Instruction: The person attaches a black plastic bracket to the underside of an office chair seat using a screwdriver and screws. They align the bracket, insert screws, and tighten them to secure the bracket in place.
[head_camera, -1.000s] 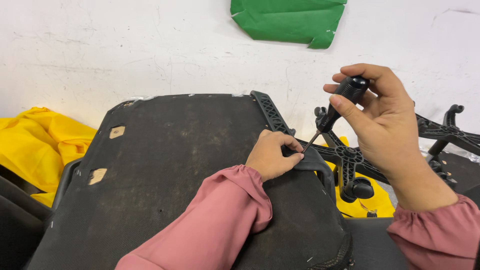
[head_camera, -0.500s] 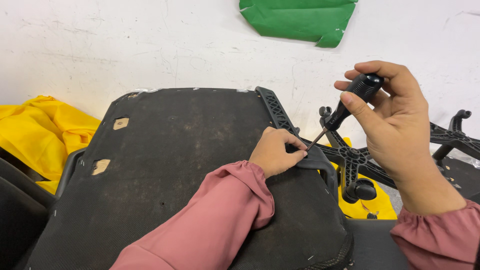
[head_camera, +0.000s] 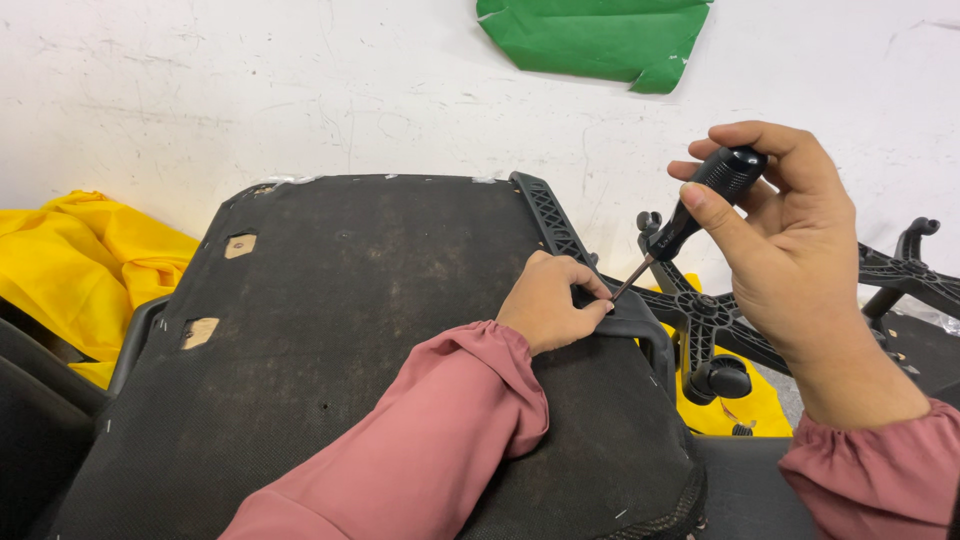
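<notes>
- A scuffed white wall (head_camera: 300, 90) fills the background, with a torn green sheet (head_camera: 600, 38) stuck high on it, above the upturned chair seat (head_camera: 350, 330)
- The chair seat, dark and dusty with its underside up, takes the middle of the view; yellow cloth (head_camera: 75, 260) lies bunched to its left, and a black star-shaped chair base (head_camera: 715, 320) with a caster lies just to its right
- The left hand (head_camera: 550, 300) rests on the seat's right edge, its grip pressed together, fingers curled and pinching at the black armrest bracket (head_camera: 635, 325) where it meets the seat
- The right hand (head_camera: 780, 240) is raised above and to the right of the seat, its grip wrapped around the black handle of a screwdriver (head_camera: 695, 205)
- The screwdriver's long axis slants down and to the left from the right hand, its thin tip reaching the bracket just beside the left fingertips (head_camera: 600, 300)
- The left hand is the one at the bracket; the right hand stays well apart, joined to that spot only by the tool's shaft
- Whether the tip sits in a screw head I cannot tell
</notes>
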